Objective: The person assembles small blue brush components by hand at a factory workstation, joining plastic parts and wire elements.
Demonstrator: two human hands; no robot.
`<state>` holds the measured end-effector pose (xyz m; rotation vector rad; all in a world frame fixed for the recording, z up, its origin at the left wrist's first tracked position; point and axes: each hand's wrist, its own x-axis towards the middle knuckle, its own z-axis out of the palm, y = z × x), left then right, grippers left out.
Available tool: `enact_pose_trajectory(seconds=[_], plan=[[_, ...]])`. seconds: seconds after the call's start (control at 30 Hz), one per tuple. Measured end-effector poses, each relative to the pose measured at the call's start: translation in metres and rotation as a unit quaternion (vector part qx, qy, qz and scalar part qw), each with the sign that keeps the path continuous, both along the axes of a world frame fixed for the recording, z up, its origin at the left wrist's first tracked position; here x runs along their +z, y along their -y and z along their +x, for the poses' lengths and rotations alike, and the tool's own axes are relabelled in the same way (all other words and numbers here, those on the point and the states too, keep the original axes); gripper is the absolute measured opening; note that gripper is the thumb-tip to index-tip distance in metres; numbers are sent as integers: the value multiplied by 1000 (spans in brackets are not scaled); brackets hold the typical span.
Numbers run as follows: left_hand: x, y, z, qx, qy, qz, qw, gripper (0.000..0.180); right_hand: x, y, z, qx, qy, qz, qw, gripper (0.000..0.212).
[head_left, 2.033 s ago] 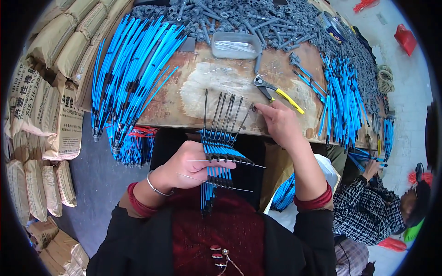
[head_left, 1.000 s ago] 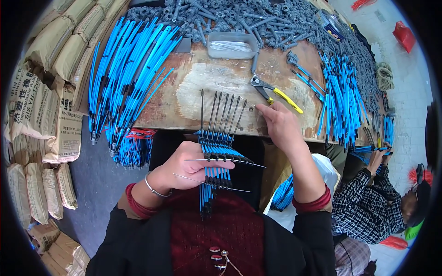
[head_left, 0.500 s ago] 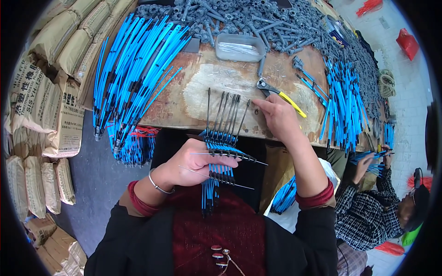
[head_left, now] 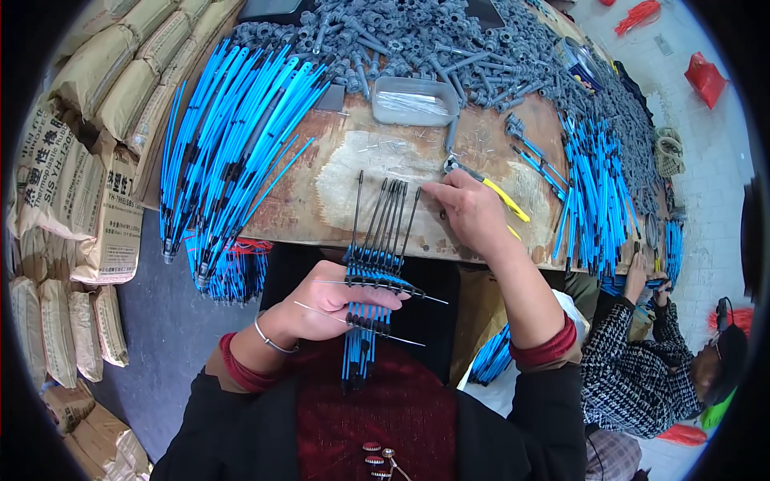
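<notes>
Left hand [head_left: 321, 303]: fingers [head_left: 381, 298] closed around a bundle of blue-and-black strips [head_left: 365, 262], held in a row between torso and near edge of the worktop [head_left: 281, 204]. Two thin metal wires [head_left: 435, 300] cross the row at its black joints, ends sticking out both sides. Black stems [head_left: 387, 216] rise from the row, pointing away from the body, mostly bunched, one apart at each side. Right hand [head_left: 469, 210]: fingers narrow and curled, index fingertip right at the top of the rightmost stem, cannot tell if pinching it. Metal bracelet [head_left: 274, 337] on left wrist. Pliers [head_left: 505, 200] with yellow handles on the worktop, partly behind the right hand. Beyond: clear plastic box [head_left: 374, 109] of thin pins, loose pins scattered near it. Big heap of grey fittings [head_left: 433, 40] at the back. Blue strips piled left [head_left: 233, 144] and right [head_left: 597, 188], more in a white bag below right. Paper sacks [head_left: 68, 192] stacked far left. Co-worker [head_left: 634, 369] in checked jacket far right, hands at the worktop's edge
</notes>
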<state>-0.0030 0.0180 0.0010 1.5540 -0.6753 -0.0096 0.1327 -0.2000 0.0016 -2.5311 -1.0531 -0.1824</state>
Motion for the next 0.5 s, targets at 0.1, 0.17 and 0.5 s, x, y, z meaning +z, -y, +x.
enact_pose_trajectory(seconds=[0.1, 0.17, 0.5], plan=[[-1, -3, -3, 7, -14, -25, 1000, 24, -1, -6, 4, 8, -3, 4, 1000, 22], [4, -9, -3, -26, -51, -12, 998, 23, 2, -9, 7, 15, -9, 3, 1000, 21], [11, -11, -2, -36, -69, -27, 997, 21, -6, -16, 12, 21, -27, 28, 999, 17]])
